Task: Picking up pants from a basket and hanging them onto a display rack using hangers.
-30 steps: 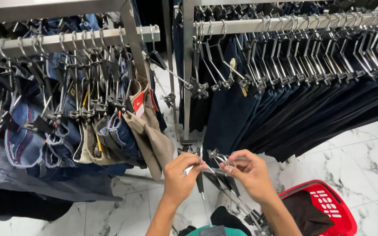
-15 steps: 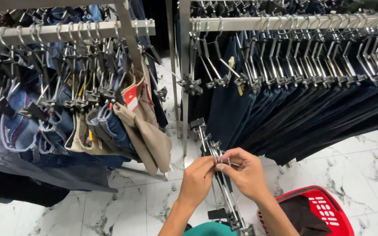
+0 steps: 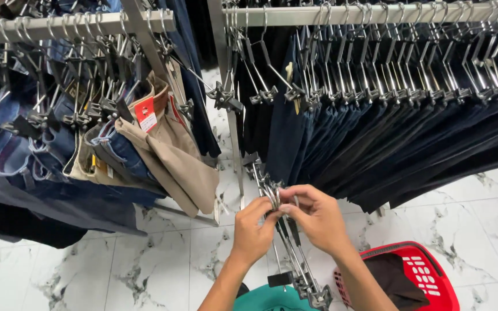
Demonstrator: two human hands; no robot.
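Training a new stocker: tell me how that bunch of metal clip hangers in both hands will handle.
The clip hangers look like thin rigid wire, so probably stiff but light. Bunched loosely between the left hand and right hand, they'd likely tangle, splay or slide apart.

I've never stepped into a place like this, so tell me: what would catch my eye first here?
Two bare hands, the left hand and the right hand, meet low in the middle around a bunch of metal clip hangers. Behind them, a long row of dark blue trousers hangs from a grey metal rail. A red plastic basket sits on the white marble floor at lower right.
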